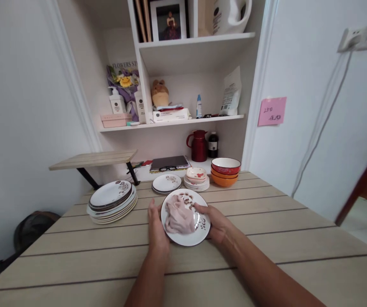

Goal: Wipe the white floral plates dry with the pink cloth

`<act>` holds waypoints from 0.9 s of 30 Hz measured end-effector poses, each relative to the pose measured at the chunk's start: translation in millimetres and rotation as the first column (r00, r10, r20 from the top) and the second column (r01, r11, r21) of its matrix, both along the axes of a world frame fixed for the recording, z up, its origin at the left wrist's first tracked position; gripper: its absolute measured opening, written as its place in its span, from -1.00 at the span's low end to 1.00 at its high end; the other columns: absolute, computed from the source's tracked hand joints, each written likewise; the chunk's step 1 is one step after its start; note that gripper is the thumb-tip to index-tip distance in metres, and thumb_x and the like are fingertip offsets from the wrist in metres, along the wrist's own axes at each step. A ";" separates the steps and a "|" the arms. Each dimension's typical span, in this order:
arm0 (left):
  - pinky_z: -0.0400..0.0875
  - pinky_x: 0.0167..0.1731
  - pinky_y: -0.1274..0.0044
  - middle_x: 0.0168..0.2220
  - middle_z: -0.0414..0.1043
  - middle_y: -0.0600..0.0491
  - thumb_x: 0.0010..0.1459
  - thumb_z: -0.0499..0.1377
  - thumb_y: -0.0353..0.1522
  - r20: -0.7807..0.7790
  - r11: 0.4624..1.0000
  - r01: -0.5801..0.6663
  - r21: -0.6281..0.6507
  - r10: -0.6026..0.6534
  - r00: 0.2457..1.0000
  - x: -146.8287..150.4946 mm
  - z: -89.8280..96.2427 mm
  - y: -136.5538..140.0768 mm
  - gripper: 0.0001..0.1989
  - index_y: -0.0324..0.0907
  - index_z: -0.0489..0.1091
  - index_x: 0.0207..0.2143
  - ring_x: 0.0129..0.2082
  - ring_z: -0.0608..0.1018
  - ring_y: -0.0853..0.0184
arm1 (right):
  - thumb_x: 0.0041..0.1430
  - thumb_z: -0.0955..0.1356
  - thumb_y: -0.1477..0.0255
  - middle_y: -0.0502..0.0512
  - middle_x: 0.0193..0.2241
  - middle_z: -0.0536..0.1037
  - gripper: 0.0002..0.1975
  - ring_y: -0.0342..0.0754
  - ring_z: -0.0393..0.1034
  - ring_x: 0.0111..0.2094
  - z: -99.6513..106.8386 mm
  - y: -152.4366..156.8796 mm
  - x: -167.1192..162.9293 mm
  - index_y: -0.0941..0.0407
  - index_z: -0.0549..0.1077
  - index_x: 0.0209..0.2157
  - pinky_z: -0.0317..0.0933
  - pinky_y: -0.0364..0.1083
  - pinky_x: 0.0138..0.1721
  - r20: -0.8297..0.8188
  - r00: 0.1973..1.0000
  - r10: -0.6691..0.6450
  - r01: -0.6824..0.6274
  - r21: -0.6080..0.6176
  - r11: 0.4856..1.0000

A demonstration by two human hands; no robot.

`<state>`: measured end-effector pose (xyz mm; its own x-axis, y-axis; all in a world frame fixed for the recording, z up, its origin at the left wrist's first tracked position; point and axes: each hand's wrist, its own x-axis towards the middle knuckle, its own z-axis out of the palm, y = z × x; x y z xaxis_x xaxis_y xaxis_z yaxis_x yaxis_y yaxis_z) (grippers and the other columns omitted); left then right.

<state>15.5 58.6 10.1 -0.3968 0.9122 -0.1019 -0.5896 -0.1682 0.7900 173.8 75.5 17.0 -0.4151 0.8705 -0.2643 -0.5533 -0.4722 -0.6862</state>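
Note:
A white plate [186,239] with a dark rim and a brown flower pattern is held over the table, its top side toward me. On its left half lies a crumpled pale pink cloth [179,216]. My right hand [217,224] grips the plate's right edge, thumb on the upper face and the other fingers hidden beneath. Along the left edge, my left hand [158,228] supports the rim, its fingers partly out of sight. Just beyond, a small stack of similar flowered plates [166,183] rests on the table.
A taller plate stack [111,200] stands at left by a small raised wooden shelf [93,159]. Small dishes [196,179] and stacked red and orange bowls [225,172] stand at the back right. Behind are a red jug [199,146], glasses [168,169] and a laptop-like slab [169,163].

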 end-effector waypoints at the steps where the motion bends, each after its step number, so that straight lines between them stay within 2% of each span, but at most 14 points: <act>1: 0.47 -0.16 0.47 0.08 0.38 -0.02 0.23 0.00 -0.04 -0.040 0.999 -0.034 0.014 0.034 0.999 -1.7 -0.5 0.4 -0.44 0.07 0.05 0.24 -0.06 0.53 0.28 | 0.13 0.35 0.39 0.31 -0.32 0.64 -0.65 0.11 0.56 -0.29 2.5 -0.1 0.1 0.29 0.42 -0.07 0.30 0.15 -0.02 -0.024 1.000 -0.006 0.006 -0.023 1.000; 5: 0.40 -0.07 0.47 0.20 0.18 -0.08 0.20 0.00 0.01 -0.295 0.989 -0.132 0.060 0.144 0.945 -4.9 -1.8 0.2 -0.37 0.05 0.00 0.26 0.07 0.42 0.24 | 0.21 0.27 0.41 0.30 -0.23 0.63 -0.56 0.08 0.55 -0.20 11.0 1.1 3.3 0.30 0.31 0.09 0.28 0.10 0.02 -0.134 0.989 -0.055 0.045 -0.075 0.996; 7: 0.30 0.06 0.43 0.23 0.11 -0.11 0.20 0.02 -0.02 -0.500 0.977 -0.148 0.155 0.207 0.841 -1.8 -0.4 -3.3 -0.36 0.00 -0.01 0.27 0.13 0.35 0.23 | 0.21 0.27 0.44 0.28 -0.20 0.63 -0.53 0.06 0.54 -0.19 13.4 2.9 6.3 0.29 0.27 0.14 0.28 0.08 0.03 -0.149 0.983 -0.108 0.095 -0.089 0.991; 8: 0.23 0.11 0.39 0.24 0.08 -0.13 0.21 0.02 -0.05 -0.603 0.963 -0.143 0.230 0.256 0.755 1.1 0.9 -6.3 -0.37 -0.02 -0.01 0.27 0.16 0.31 0.22 | 0.22 0.26 0.44 0.28 -0.19 0.62 -0.52 0.06 0.54 -0.18 14.1 3.9 7.8 0.29 0.25 0.15 0.27 0.07 0.03 -0.157 0.979 -0.129 0.116 -0.091 0.989; 10: 0.12 0.18 0.29 0.25 0.04 -0.15 0.24 0.03 -0.14 -0.759 0.913 -0.073 0.401 0.375 0.532 9.1 4.2 -14.5 -0.40 -0.06 -0.01 0.27 0.21 0.22 0.17 | 0.23 0.25 0.44 0.28 -0.16 0.61 -0.52 0.07 0.53 -0.16 14.7 6.1 10.5 0.28 0.23 0.17 0.28 0.08 0.03 -0.165 0.973 -0.164 0.151 -0.091 0.984; 12: 0.03 0.21 0.20 0.26 0.01 -0.16 0.24 0.05 -0.23 -0.821 0.854 0.053 0.518 0.478 0.312 18.2 6.9 -23.6 -0.41 -0.07 -0.04 0.28 0.26 0.13 0.13 | 0.24 0.24 0.43 0.27 -0.16 0.61 -0.52 0.07 0.53 -0.16 14.2 8.2 12.5 0.27 0.24 0.17 0.29 0.09 0.02 -0.147 0.968 -0.203 0.191 -0.093 0.977; 14: 0.04 0.20 0.19 0.27 0.00 -0.16 0.23 0.06 -0.25 -0.833 0.822 0.147 0.550 0.529 0.158 26.5 7.1 -30.5 -0.39 -0.06 -0.05 0.29 0.27 0.10 0.10 | 0.24 0.23 0.43 0.26 -0.18 0.62 -0.54 0.07 0.54 -0.19 13.4 9.6 13.7 0.27 0.26 0.15 0.30 0.09 0.00 -0.108 0.966 -0.236 0.226 -0.095 0.969; 15: 0.05 0.19 0.19 0.28 0.00 -0.16 0.23 0.07 -0.25 -0.843 0.823 0.184 0.538 0.530 0.094 29.7 6.0 -32.4 -0.38 -0.05 -0.05 0.29 0.27 0.11 0.10 | 0.24 0.23 0.43 0.26 -0.20 0.62 -0.54 0.07 0.54 -0.21 13.0 10.0 14.1 0.28 0.26 0.15 0.31 0.08 -0.01 -0.091 0.966 -0.243 0.235 -0.096 0.967; 18: 0.05 0.17 0.18 0.28 0.01 -0.11 0.22 0.08 -0.25 -0.886 0.871 0.233 0.433 0.459 -0.069 34.9 -1.1 -31.0 -0.42 0.01 0.03 0.27 0.25 0.15 0.09 | 0.24 0.23 0.42 0.25 -0.25 0.63 -0.57 0.05 0.55 -0.25 12.5 9.7 14.1 0.30 0.29 0.11 0.34 0.06 -0.04 -0.063 0.969 -0.238 0.233 -0.083 0.969; 20: 0.08 0.16 0.19 0.27 0.04 -0.09 0.24 0.05 -0.27 -0.913 0.908 0.213 0.361 0.391 -0.118 34.6 -6.6 -26.0 -0.48 0.04 0.09 0.24 0.24 0.18 0.11 | 0.23 0.25 0.42 0.24 -0.25 0.64 -0.59 0.03 0.55 -0.26 12.9 8.2 13.3 0.29 0.33 0.07 0.35 0.03 -0.06 -0.058 0.975 -0.215 0.212 -0.043 0.976; 23: 0.14 0.13 0.25 0.23 0.10 -0.09 0.26 0.01 -0.28 -0.937 0.934 0.140 0.329 0.341 -0.076 31.0 -11.4 -18.3 -0.53 0.03 0.13 0.22 0.21 0.21 0.16 | 0.16 0.32 0.43 0.22 -0.27 0.64 -0.65 0.02 0.55 -0.28 14.6 3.9 11.1 0.25 0.40 -0.02 0.39 0.01 -0.14 -0.004 0.982 -0.188 0.188 0.076 0.979; 27: 0.17 0.09 0.22 0.14 0.19 -0.09 0.21 0.08 -0.33 -0.938 0.938 0.000 0.346 0.346 -0.039 24.4 -9.4 -15.1 -0.53 0.01 0.20 0.18 0.14 0.27 0.13 | 0.03 0.41 0.46 0.17 -0.38 0.65 -0.69 -0.03 0.53 -0.46 17.9 -5.5 8.1 0.21 0.45 -0.14 0.40 -0.08 -0.38 0.167 0.975 -0.149 0.106 0.242 0.964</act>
